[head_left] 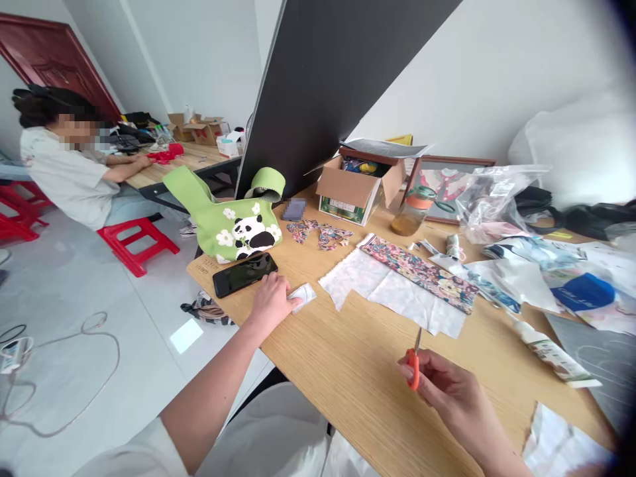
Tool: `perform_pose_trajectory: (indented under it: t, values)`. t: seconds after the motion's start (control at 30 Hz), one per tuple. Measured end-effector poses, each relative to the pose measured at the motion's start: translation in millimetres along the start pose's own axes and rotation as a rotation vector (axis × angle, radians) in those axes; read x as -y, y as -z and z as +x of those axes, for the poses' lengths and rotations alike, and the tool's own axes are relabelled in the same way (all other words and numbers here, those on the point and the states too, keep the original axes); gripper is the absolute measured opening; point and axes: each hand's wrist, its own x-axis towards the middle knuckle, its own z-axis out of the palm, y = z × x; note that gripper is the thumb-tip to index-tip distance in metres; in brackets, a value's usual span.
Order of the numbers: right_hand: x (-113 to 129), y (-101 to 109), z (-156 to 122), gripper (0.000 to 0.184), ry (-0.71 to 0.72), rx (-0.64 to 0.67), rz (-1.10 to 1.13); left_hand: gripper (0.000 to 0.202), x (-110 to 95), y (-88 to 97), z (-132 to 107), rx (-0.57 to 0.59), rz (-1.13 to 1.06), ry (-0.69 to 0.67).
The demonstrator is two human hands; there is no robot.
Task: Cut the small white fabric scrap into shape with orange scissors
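My left hand (271, 303) rests at the table's edge beside a black phone (244, 275). Its thumb and curled fingers are on a small folded white piece of cloth (304, 295). Held upright in my right hand (447, 387) is a small pair of scissors with orange handles (413, 371); the blades point away from me and look closed. Beyond the scissors lies a floral fabric strip (422, 268) over a white cloth with ragged edges (370, 278). Small floral scraps (334, 236) lie farther back.
A green panda bag (238, 228) stands at the left edge. Behind are an open carton (352, 189) and a glass jar (411, 212). A white tube (556, 354) and plastic bags (497, 205) crowd the right. At another table sits a person (69, 159) on a red stool (136, 242).
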Motion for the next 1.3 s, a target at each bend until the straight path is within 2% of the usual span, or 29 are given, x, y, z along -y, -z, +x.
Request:
perform_pose_trajectory:
  t: [0.17,0.47,0.6,0.87,1.0,1.13,1.2,1.3]
  values:
    - [-5,4,2,0.034,0.007,-0.009,-0.019,0.017,-6,-2.8,7,0.075,-0.117,0.019]
    - [2,1,2,0.034,0.02,-0.035,0.027,0.012,1,-10.2,12,0.093,-0.266,0.039]
    - [1,3,3,0.036,0.019,-0.056,0.021,0.018,3,-6.2,10,0.057,-0.278,0.081]
    - [-5,3,6,0.038,0.0,-0.079,0.007,0.022,8,-11.4,9,0.097,-0.348,0.054]
    - [-7,7,6,0.042,-0.05,-0.13,0.043,0.019,9,-12.0,8,0.077,-0.407,0.011]
    - [-9,13,7,0.042,-0.061,-0.223,0.156,0.016,7,-9.2,9,0.05,-0.626,-0.083]
    - [-6,14,9,0.043,-0.055,-0.298,0.226,0.013,1,-3.2,11,0.093,-0.757,-0.169]
    - [6,14,13,0.043,-0.043,-0.381,0.314,0.017,-19,12.5,16,0.232,-0.889,-0.298]
